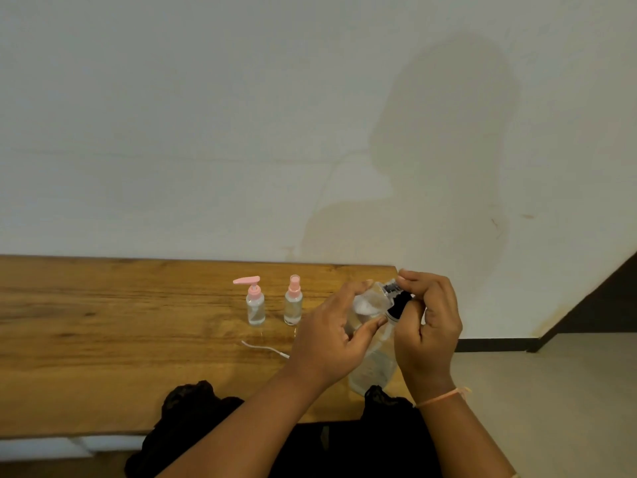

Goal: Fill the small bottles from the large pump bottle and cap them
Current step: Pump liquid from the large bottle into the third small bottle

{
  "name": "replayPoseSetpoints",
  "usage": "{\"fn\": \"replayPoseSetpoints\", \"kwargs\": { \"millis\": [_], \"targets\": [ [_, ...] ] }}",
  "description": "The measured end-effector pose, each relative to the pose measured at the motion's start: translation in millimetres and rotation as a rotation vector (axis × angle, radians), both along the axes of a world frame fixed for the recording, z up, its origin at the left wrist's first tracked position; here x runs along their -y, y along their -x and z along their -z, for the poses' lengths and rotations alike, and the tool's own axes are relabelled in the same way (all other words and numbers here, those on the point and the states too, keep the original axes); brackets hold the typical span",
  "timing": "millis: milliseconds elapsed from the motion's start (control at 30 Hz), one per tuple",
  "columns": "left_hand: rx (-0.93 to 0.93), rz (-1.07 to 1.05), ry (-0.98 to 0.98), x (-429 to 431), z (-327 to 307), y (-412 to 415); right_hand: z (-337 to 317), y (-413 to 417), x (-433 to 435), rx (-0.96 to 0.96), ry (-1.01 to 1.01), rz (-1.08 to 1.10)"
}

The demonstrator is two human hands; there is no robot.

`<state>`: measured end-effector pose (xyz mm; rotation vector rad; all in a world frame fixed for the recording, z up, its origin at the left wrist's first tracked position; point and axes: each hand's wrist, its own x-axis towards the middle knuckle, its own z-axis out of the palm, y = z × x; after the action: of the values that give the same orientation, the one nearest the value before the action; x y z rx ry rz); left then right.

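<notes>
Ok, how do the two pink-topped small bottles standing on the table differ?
The left small bottle has a pump head with a long spout pointing left, past its body. The right small bottle has a short round top with no spout. The right one also stands nearer the left hand. Both have clear bodies and pink tops fitted, and stand upright and apart on the wooden table.

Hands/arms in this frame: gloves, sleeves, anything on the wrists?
No gloves on the left hand or the right hand, and both forearms are bare, with no sleeve showing on them. A thin pale-pink thread band, its knotted tail sticking out, circles the right wrist. The left wrist carries nothing.
</notes>
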<state>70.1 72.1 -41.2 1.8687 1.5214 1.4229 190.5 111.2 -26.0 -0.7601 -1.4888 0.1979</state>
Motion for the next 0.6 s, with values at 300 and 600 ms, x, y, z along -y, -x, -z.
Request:
{"fn": "replayPoseSetpoints", "kwargs": {
  "millis": [300, 600],
  "targets": [
    [-0.056, 0.013, 0.055, -2, 0, 0, 11, -7, -8, 0.043, 0.003, -0.01],
    [-0.022, 0.004, 0.013, -2, 0, -1, 2, -1, -4, -0.024, 0.011, -0.003]
  ]
}}
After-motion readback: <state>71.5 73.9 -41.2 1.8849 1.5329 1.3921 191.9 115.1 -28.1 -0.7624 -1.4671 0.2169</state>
